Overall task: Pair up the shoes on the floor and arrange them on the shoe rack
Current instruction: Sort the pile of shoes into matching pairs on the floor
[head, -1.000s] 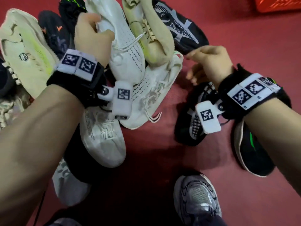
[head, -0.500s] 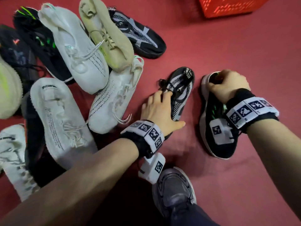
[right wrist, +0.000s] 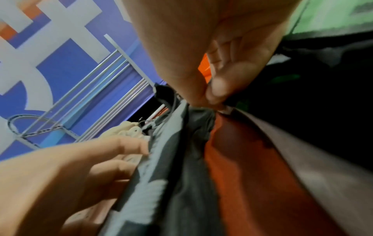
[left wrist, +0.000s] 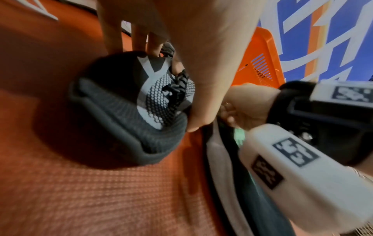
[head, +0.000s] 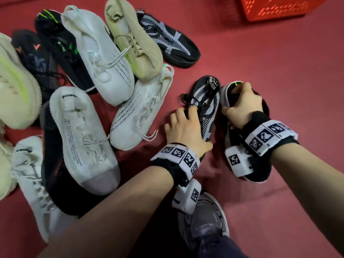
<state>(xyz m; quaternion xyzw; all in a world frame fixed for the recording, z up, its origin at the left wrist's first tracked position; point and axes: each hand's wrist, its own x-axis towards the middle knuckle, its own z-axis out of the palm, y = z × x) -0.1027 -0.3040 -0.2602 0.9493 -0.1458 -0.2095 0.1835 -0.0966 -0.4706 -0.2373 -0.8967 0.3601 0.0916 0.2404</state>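
Note:
A black-and-grey knit shoe [head: 207,101] lies on the red carpet, and my left hand [head: 187,125] grips its front, fingers on one side and thumb on the other. The left wrist view shows that shoe's toe [left wrist: 131,115] under my left hand [left wrist: 193,52]. Right beside it is a black shoe with green accents and a white sole [head: 228,98]. My right hand [head: 241,103] pinches that shoe's collar, and the right wrist view shows the right hand [right wrist: 220,67] pinching there. Each shoe's look-alike lies in the pile: black-and-grey [head: 167,40], black-and-green [head: 55,43].
Several white shoes [head: 104,60] and beige shoes [head: 134,40] crowd the left of the carpet. A red crate [head: 275,8] stands at the back right. My own foot in a grey sneaker [head: 206,222] is near the bottom. A metal shoe rack [right wrist: 84,92] stands by the blue wall.
My left hand left the white shoes and took hold of the black-and-grey shoe. My right hand gripped the black-and-green shoe, and the two shoes now lie closer together.

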